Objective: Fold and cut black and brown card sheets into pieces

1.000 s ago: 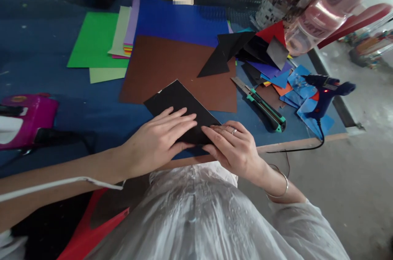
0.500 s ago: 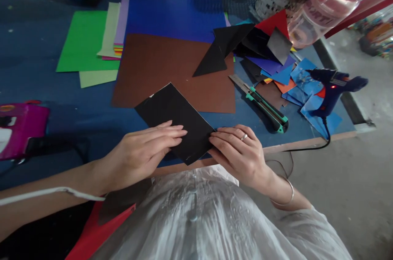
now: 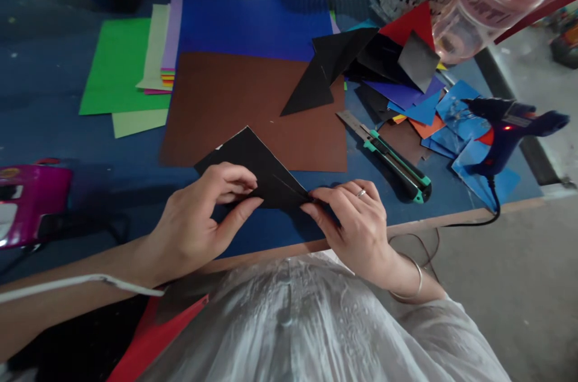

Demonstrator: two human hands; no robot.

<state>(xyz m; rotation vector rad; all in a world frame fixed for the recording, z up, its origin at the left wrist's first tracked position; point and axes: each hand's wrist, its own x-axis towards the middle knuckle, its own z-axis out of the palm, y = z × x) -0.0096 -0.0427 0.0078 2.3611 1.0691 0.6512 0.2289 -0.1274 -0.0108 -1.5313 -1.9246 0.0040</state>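
Your left hand (image 3: 198, 219) pinches the black paper's (image 3: 253, 165) near edge, thumb under | your right hand (image 3: 356, 225) pinches its right corner | paper half-lifted off the table (image 3: 54, 99), overlapping the brown sheet (image 3: 235, 105) | knife (image 3: 392, 159) right

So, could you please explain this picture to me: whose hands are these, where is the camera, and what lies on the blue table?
There is no machine here: a person works with two bare hands. The camera sits on that person's head and looks forward and down, so you see the hands as their owner does. The left hand and the right hand each pinch an edge of a black paper near the front edge of the blue table. Behind it lie a brown sheet, a blue sheet and a green sheet. To the right are a utility knife, a glue gun and a pile of coloured scraps.
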